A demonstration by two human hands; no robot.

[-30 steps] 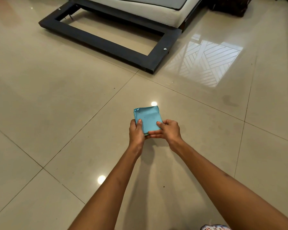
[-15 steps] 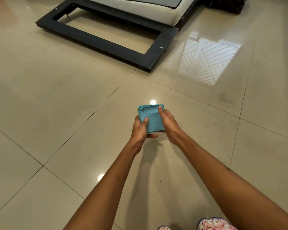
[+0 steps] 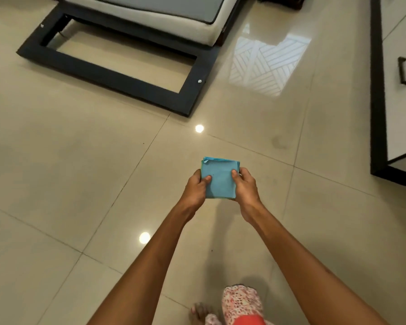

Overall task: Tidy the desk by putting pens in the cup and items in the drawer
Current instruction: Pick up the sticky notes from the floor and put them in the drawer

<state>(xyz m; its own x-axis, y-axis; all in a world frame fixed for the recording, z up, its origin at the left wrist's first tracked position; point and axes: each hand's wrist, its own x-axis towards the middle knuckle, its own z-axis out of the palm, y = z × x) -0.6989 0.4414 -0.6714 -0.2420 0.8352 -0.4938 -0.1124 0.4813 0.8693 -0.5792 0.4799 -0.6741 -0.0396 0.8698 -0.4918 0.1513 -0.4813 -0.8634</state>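
Note:
A stack of light blue square paper sheets (image 3: 220, 178) is held out in front of me above the tiled floor. My left hand (image 3: 196, 188) grips its left edge, thumb on top. My right hand (image 3: 245, 187) grips its right edge, thumb also on top. The stack lies roughly flat, and its far left corner is slightly ruffled. No pens, cup or desk top are in view.
A white cabinet (image 3: 399, 95) with a dark frame and a black handle (image 3: 403, 71) stands at the right. A dark bed frame (image 3: 117, 78) with a mattress (image 3: 150, 17) lies ahead on the left. My foot (image 3: 201, 313) and floral trouser leg (image 3: 240, 301) show below.
The view has turned right, bringing the cabinet into sight. My right hand moved from the stack's top to its right edge, and both hands now hold it square.

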